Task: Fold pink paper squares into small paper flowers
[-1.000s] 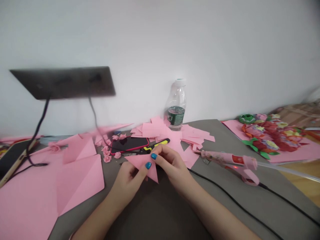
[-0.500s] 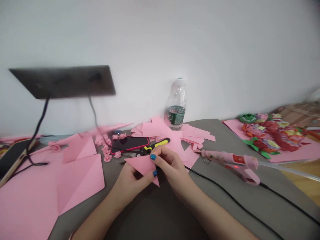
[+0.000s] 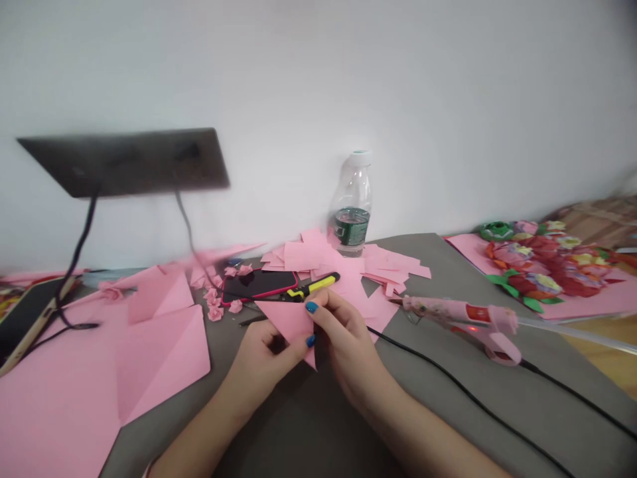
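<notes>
While a person sits at a table by a white wall [image 3: 398, 79], craft things lie all around their two hands. A gray mat [image 3: 448, 392] is under the hands. Far past the hands, a clear plastic bottle [image 3: 352, 206] stands by the wall with some dark water in it. Up and to the left of the hands is a blurry dark board [image 3: 124, 162] with cords hanging down. To the left of the hands lies a big folded pink paper sheet [image 3: 60, 411]. To the right lies a pink hot glue gun [image 3: 462, 315], and a black cord [image 3: 472, 401] runs past the right hand. Farther right are bright paper flowers [image 3: 542, 272]. Just past the hands are a black phone in a red case [image 3: 259, 285], a yellow and black tool [image 3: 318, 285], and cut pink paper pieces [image 3: 318, 259]. Tiny pink paper roses [image 3: 215, 313] sit past the left hand. The left hand [image 3: 263, 362] and the right hand [image 3: 346, 348] are closed on a pink paper triangle [image 3: 291, 325], pinching it between them, with one point sticking down. Blue nails [image 3: 311, 307] show on the paper.
</notes>
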Demonstrator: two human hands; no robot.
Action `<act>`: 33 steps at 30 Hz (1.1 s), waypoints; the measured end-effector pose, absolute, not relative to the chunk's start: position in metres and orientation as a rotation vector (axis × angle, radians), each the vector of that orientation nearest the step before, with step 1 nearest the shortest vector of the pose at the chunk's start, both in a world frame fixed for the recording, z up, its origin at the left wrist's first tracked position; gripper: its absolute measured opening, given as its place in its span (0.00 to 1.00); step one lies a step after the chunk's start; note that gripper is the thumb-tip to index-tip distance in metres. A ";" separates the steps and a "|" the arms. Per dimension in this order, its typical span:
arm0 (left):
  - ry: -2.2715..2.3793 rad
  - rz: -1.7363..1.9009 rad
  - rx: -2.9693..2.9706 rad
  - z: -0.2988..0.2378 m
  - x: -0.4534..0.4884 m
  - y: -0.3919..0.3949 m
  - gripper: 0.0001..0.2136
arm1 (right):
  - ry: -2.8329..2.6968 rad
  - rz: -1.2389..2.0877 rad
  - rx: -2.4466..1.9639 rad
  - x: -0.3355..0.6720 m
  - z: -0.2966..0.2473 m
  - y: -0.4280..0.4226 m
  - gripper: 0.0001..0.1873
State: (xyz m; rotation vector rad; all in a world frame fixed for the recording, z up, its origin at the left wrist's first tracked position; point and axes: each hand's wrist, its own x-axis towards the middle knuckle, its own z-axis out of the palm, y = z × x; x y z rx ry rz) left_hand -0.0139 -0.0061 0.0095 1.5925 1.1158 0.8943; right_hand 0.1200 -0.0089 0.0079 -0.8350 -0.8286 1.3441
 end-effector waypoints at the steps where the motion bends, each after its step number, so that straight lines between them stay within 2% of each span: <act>1: 1.105 0.890 1.594 0.011 -0.012 -0.007 0.11 | -0.795 1.358 -0.832 0.119 0.007 -0.010 0.15; 7: 1.037 0.857 1.633 0.012 -0.007 -0.010 0.15 | -0.655 1.526 -0.820 0.114 0.010 -0.016 0.17; 14: 1.031 0.834 1.619 0.011 -0.007 -0.010 0.15 | -0.638 1.527 -0.799 0.116 0.011 -0.015 0.16; 33: 1.070 0.859 1.712 0.016 -0.005 -0.011 0.15 | -0.624 1.291 -0.835 0.118 0.009 -0.011 0.17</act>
